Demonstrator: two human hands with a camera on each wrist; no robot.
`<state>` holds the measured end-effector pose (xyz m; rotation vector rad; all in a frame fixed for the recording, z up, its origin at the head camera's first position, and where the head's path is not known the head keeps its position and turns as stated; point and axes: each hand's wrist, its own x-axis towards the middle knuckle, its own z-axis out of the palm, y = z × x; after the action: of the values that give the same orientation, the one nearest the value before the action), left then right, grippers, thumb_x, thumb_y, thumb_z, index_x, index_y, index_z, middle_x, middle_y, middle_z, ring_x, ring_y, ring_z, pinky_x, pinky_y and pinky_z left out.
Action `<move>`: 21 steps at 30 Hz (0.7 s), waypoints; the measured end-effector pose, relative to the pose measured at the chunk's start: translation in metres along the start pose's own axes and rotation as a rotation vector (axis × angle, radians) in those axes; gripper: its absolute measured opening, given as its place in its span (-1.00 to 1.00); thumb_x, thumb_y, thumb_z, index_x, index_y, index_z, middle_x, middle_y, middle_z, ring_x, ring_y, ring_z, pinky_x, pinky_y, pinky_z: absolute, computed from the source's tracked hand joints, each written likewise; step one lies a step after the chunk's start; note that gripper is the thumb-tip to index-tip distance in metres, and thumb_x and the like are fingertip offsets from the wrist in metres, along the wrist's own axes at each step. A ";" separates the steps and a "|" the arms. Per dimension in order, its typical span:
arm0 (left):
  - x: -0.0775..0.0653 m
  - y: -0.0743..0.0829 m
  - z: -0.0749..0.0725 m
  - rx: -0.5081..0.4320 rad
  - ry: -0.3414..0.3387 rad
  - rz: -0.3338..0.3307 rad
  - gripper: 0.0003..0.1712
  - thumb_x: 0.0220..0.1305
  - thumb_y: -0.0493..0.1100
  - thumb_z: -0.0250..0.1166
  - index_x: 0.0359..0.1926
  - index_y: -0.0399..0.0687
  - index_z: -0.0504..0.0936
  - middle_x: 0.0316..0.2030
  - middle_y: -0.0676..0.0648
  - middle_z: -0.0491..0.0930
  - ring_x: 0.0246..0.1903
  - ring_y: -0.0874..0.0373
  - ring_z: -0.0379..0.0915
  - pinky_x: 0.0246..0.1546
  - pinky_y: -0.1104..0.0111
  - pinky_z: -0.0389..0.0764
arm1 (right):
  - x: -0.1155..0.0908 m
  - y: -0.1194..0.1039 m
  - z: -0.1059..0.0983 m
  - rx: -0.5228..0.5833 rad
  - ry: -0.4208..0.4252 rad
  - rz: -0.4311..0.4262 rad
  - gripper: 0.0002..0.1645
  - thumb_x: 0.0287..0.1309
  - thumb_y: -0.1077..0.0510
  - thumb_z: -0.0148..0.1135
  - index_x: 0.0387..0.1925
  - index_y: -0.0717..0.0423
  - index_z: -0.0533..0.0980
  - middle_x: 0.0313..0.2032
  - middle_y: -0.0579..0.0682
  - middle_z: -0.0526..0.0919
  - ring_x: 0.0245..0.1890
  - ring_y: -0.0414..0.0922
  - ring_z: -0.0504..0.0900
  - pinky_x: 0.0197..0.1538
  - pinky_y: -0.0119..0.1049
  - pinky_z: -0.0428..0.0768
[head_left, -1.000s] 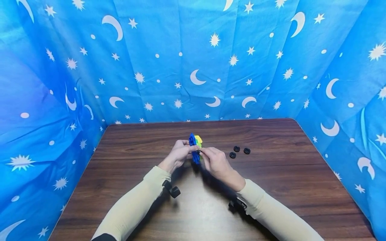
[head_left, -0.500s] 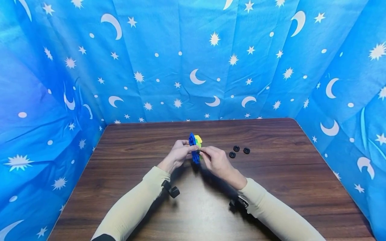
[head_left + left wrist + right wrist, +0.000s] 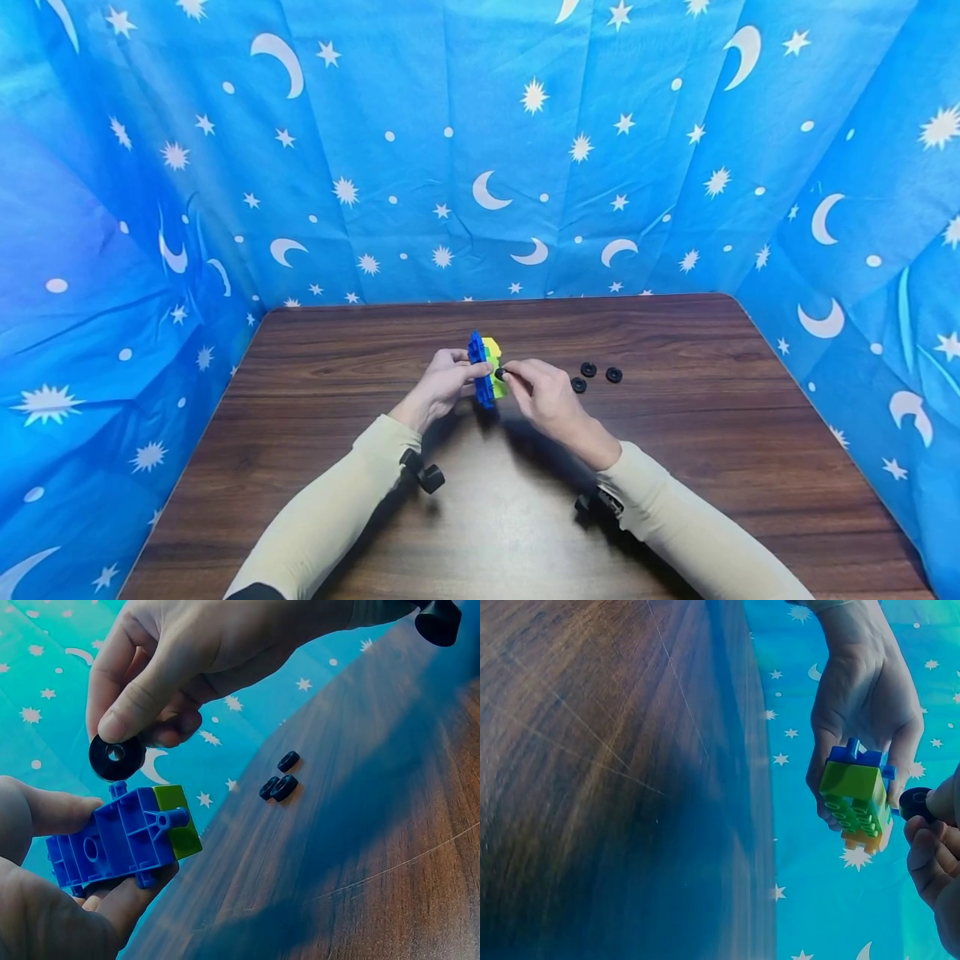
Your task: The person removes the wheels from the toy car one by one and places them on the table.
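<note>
A toy car body built of blocks (image 3: 480, 371) is held on its side by my left hand (image 3: 438, 387), thumb on one side and fingers on the other. Its blue base (image 3: 112, 832), with short axle pegs at the sides, faces the left wrist camera. Green bricks (image 3: 855, 799) and a yellow-orange one sit on the other face. My right hand (image 3: 551, 402) pinches a black toy wheel (image 3: 132, 760) between thumb and fingers. That wheel is close beside one blue peg (image 3: 118, 789); whether they touch, I cannot tell.
Three loose black wheels lie on the brown wooden table (image 3: 660, 467), right of my hands: one wheel (image 3: 588, 369) at the back, another (image 3: 614, 375) to its right, a third (image 3: 579, 385) nearer. A blue curtain (image 3: 420, 100) with moons and stars surrounds the table's back and sides.
My right hand has drawn slightly right, away from the car body, with the wheel, which now shows more clearly between its fingers. The left hand and car body have barely moved.
</note>
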<state>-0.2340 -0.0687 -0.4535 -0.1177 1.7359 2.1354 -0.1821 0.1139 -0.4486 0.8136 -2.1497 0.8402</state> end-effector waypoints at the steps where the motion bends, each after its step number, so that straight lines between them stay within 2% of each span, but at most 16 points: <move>1: 0.000 0.000 0.000 0.001 0.001 -0.001 -0.68 0.21 -0.41 0.29 -0.05 -0.35 0.39 -0.21 -0.18 0.56 -0.26 0.07 0.63 -0.05 0.10 0.67 | 0.000 0.001 -0.001 -0.001 0.001 0.000 -0.88 0.08 0.31 0.37 -0.28 0.23 0.66 -0.41 0.04 0.70 -0.50 -0.19 0.61 -0.47 -0.36 0.62; 10: 0.001 -0.001 -0.004 0.012 0.006 -0.013 -0.59 0.21 -0.40 0.30 0.02 -0.34 0.35 -0.16 -0.19 0.55 -0.20 0.06 0.62 -0.02 0.10 0.65 | 0.004 0.007 -0.004 -0.025 0.024 -0.011 -0.89 0.08 0.32 0.37 -0.31 0.25 0.65 -0.44 0.04 0.69 -0.55 -0.19 0.58 -0.51 -0.38 0.59; 21: -0.002 -0.001 -0.009 0.033 -0.013 -0.020 -0.56 0.23 -0.37 0.30 0.09 -0.38 0.37 -0.10 -0.21 0.55 -0.13 0.05 0.62 0.02 0.09 0.63 | 0.008 0.017 -0.012 -0.048 0.044 0.033 -0.92 0.09 0.30 0.38 -0.32 0.20 0.66 -0.43 0.03 0.69 -0.55 -0.19 0.58 -0.51 -0.32 0.59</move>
<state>-0.2336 -0.0777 -0.4559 -0.1123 1.7543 2.0878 -0.1950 0.1306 -0.4411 0.7311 -2.1418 0.8121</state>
